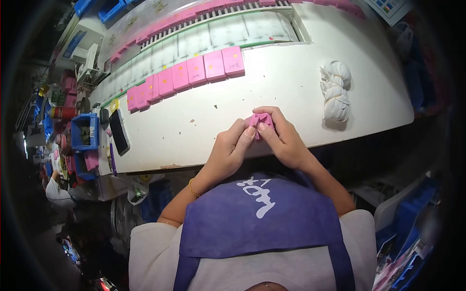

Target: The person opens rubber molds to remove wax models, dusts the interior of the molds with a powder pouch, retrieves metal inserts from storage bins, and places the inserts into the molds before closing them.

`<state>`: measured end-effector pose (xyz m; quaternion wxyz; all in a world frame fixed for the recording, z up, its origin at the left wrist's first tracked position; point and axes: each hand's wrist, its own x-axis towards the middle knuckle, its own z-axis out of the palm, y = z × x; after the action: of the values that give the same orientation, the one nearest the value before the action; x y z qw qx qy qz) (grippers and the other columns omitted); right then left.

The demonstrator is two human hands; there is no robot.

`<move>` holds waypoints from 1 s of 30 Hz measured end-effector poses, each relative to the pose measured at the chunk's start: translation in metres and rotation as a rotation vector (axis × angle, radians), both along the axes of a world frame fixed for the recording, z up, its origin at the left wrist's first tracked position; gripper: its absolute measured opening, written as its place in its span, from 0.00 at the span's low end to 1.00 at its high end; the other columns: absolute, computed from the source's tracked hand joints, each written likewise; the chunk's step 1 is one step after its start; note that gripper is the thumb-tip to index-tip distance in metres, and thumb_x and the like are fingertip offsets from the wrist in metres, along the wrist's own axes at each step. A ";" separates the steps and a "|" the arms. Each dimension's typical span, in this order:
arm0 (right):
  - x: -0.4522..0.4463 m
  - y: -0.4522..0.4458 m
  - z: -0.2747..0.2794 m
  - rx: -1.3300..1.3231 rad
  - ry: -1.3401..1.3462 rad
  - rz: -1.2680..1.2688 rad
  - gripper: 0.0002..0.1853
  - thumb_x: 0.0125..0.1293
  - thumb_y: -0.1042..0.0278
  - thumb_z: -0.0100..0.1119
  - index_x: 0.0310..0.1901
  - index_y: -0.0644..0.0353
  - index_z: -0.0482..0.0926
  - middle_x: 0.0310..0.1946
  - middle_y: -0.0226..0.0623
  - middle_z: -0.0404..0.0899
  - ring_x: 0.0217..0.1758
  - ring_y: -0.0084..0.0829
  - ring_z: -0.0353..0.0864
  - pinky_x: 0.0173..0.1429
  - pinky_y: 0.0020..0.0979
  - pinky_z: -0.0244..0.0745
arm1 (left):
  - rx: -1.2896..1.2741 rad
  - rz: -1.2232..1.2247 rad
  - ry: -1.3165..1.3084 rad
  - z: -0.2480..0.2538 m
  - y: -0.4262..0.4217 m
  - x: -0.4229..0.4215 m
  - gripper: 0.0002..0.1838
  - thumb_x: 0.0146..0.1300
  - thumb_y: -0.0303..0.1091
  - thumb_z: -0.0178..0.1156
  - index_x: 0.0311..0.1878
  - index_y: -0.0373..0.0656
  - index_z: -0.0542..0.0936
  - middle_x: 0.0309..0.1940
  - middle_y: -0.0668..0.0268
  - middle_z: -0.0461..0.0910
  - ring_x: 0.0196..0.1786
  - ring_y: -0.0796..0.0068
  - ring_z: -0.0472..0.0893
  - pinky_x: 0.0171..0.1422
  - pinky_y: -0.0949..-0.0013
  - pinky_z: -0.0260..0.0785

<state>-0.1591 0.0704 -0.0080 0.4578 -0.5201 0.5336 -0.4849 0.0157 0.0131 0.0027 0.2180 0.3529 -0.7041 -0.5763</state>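
Both my hands hold a small pink piece [262, 119] just above the front edge of the white table. It seems to have a split or folds in its middle, and my fingers cover much of it. My left hand [233, 140] grips it from the left with the thumb pressed near its centre. On the other side, my right hand [282, 133] curls its fingers over the top, its thumb beside the left one. Beyond my hands, a row of pink blocks [180, 75] with yellow dots and handwriting lies on the table.
A twisted white cloth bundle [335, 92] lies to the right. A phone [119, 131], a blue bin [85, 131] and a yellow tape roll [114, 105] are at the left. Behind the blocks runs a conveyor [204, 36] with rollers. Dark specks dot the white table [286, 68].
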 end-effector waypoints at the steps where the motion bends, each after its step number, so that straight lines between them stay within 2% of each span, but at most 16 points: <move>1: 0.000 0.000 -0.001 -0.008 0.016 -0.011 0.18 0.75 0.64 0.46 0.61 0.65 0.68 0.48 0.51 0.79 0.51 0.43 0.80 0.58 0.39 0.73 | 0.010 -0.006 0.020 -0.001 0.001 -0.001 0.15 0.80 0.40 0.45 0.43 0.38 0.73 0.24 0.69 0.71 0.26 0.82 0.68 0.32 0.74 0.61; 2: 0.000 0.001 -0.001 -0.017 0.031 -0.021 0.18 0.75 0.66 0.45 0.61 0.65 0.68 0.47 0.52 0.79 0.51 0.44 0.80 0.58 0.39 0.73 | 0.019 -0.012 0.039 -0.002 0.001 -0.001 0.15 0.80 0.40 0.44 0.43 0.39 0.73 0.24 0.74 0.70 0.27 0.87 0.65 0.32 0.78 0.59; 5: 0.001 0.001 0.004 0.013 0.047 -0.021 0.18 0.74 0.68 0.44 0.62 0.65 0.67 0.47 0.54 0.78 0.50 0.46 0.81 0.58 0.40 0.73 | 0.059 -0.005 0.052 -0.005 0.001 0.001 0.15 0.79 0.40 0.46 0.43 0.37 0.73 0.24 0.65 0.74 0.27 0.79 0.72 0.33 0.72 0.63; 14: -0.002 0.001 0.006 0.036 0.070 -0.002 0.18 0.76 0.66 0.44 0.62 0.65 0.66 0.44 0.52 0.78 0.48 0.45 0.81 0.56 0.40 0.73 | 0.159 0.033 0.132 -0.009 0.003 0.004 0.15 0.80 0.41 0.45 0.43 0.39 0.73 0.27 0.69 0.75 0.30 0.83 0.72 0.38 0.76 0.66; 20: -0.001 0.001 0.002 0.014 0.043 -0.003 0.18 0.77 0.65 0.44 0.62 0.65 0.66 0.45 0.52 0.78 0.49 0.43 0.80 0.57 0.39 0.73 | 0.270 0.068 0.138 -0.011 0.005 0.009 0.16 0.80 0.43 0.44 0.43 0.40 0.73 0.28 0.70 0.76 0.31 0.84 0.73 0.38 0.76 0.67; 30: -0.003 0.002 0.000 0.006 0.013 0.008 0.18 0.76 0.67 0.44 0.63 0.64 0.66 0.45 0.48 0.78 0.48 0.37 0.79 0.56 0.36 0.72 | 0.265 0.125 0.199 -0.022 0.008 0.014 0.16 0.80 0.43 0.45 0.44 0.40 0.74 0.28 0.71 0.76 0.31 0.86 0.73 0.37 0.77 0.66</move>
<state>-0.1618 0.0723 -0.0078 0.4579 -0.5240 0.5359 -0.4781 0.0298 0.0211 -0.0193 0.2735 0.3631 -0.5734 -0.6816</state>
